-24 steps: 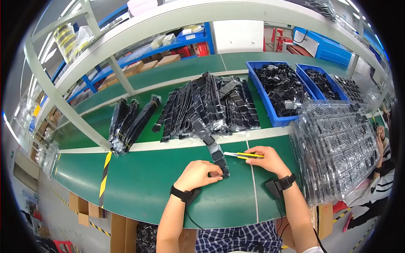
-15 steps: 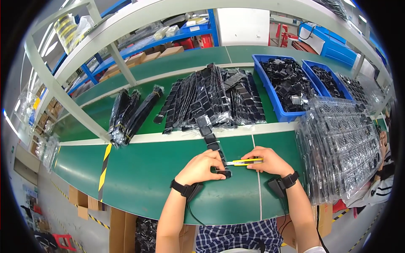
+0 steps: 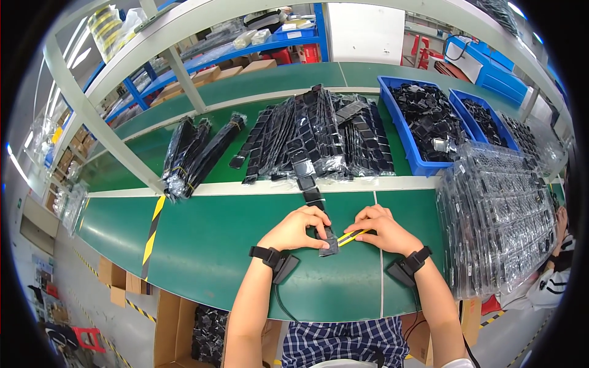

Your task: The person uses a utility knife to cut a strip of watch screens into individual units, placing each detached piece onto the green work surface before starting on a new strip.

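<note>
A strip of small black square pieces sealed in clear film point(image 3: 313, 195) runs down from the pile onto the near part of the green bench. My left hand point(image 3: 300, 228) pinches this strip near its lower end, fingers above and thumb on the last pocket point(image 3: 330, 246). To the right, my right hand point(image 3: 388, 230) is closed around a yellow utility knife point(image 3: 351, 236). The knife slants down to the left, its front end at the right edge of the last pocket. Whether the blade touches the film I cannot tell. Both wrists wear black straps with small boxes.
Behind lies a heap of similar film strips point(image 3: 285, 138), with banded bundles point(image 3: 205, 153) to its left. Blue bins point(image 3: 412, 161) of loose black pieces stand at the back right. Stacked clear plastic trays point(image 3: 497, 221) border the right side. A pale ledge point(image 3: 245, 188) crosses the bench.
The knife has gone from nearly level to slanted, its front end lower along the strip. The strip's last pocket now lies flatter and shows more of its face. My left hand keeps its pinch.
</note>
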`<state>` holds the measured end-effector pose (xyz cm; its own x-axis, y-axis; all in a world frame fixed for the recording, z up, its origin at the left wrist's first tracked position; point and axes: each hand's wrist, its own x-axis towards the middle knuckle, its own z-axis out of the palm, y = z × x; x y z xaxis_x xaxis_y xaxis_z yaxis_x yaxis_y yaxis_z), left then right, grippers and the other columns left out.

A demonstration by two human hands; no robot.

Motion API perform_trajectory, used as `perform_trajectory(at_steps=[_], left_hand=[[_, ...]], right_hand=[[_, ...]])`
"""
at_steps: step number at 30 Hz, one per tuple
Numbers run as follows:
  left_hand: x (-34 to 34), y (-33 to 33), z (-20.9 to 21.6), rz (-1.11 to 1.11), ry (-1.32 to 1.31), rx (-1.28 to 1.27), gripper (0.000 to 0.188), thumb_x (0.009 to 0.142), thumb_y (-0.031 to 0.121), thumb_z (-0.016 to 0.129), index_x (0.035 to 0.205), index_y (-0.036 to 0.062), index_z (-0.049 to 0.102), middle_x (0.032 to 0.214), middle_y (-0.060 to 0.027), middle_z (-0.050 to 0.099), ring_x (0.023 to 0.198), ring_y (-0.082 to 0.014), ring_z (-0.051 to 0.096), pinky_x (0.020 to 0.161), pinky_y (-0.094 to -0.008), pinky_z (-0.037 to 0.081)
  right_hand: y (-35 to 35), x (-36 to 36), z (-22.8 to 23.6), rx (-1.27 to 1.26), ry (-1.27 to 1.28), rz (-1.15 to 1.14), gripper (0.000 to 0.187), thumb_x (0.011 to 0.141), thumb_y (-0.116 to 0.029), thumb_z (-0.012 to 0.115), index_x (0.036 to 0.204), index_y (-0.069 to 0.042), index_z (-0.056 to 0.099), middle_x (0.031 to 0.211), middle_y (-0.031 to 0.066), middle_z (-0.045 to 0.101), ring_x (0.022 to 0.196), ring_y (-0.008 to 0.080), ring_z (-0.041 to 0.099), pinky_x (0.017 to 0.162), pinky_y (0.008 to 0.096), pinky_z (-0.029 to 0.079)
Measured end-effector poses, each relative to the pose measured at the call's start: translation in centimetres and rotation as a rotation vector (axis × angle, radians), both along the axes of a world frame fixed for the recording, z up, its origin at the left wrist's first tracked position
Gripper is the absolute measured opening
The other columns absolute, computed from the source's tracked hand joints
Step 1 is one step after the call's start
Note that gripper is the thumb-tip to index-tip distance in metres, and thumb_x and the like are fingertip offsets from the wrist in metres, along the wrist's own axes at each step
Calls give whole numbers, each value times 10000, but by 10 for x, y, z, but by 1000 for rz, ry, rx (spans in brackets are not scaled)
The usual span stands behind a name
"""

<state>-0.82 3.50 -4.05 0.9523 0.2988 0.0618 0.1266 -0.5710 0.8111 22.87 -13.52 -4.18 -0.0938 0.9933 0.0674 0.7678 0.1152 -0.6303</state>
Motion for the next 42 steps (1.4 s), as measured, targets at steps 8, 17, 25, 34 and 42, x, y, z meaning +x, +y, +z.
perform_trajectory(at_steps=[8, 17, 25, 34, 42], left_hand=[[-3, 4, -6, -13, -34, -91, 174, 711, 140, 908, 790, 92, 760, 1215, -33, 700, 1231, -227, 601, 1090, -386, 463], [-4, -6, -7, 56, -61, 1, 160, 728, 135, 891, 830, 103, 772, 1233, -32, 706, 1211, -234, 605, 1079, -390, 471], [-6, -4, -13, 75, -100, 52, 151, 729, 119, 872, 849, 109, 781, 1216, -28, 722, 1165, -239, 626, 1054, -385, 485], [-9, -13, -13, 125, -140, 94, 136, 765, 105, 852, 869, 82, 769, 1199, -33, 741, 1149, -238, 633, 1033, -389, 499], [-12, -22, -7, 240, -206, 194, 76, 871, 103, 781, 913, 48, 750, 1172, -79, 746, 1066, -241, 680, 994, -379, 529]], right_hand=[[7, -1, -6, 6, 34, 35, 335, 872, -153, 803, 1180, -283, 792, 1122, -23, 613, 1159, 224, 509, 1099, 409, 314], [12, 9, 1, -72, 79, 154, 359, 891, -130, 779, 1230, -245, 773, 1110, -13, 650, 1107, 206, 558, 1066, 378, 367], [1, 18, -13, 76, 1288, -229, 275, 1042, -112, 614, 1278, 18, 668, 1194, 86, 675, 1125, 223, 648, 1118, 369, 474], [12, 4, -38, 390, 861, -554, 161, 1035, -75, 563, 1128, -31, 687, 955, 84, 674, 936, 242, 669, 945, 384, 562], [5, 4, -13, 548, -167, -290, 129, 938, -71, 654, 1052, -63, 715, 917, 85, 665, 902, 286, 646, 786, 398, 550]])
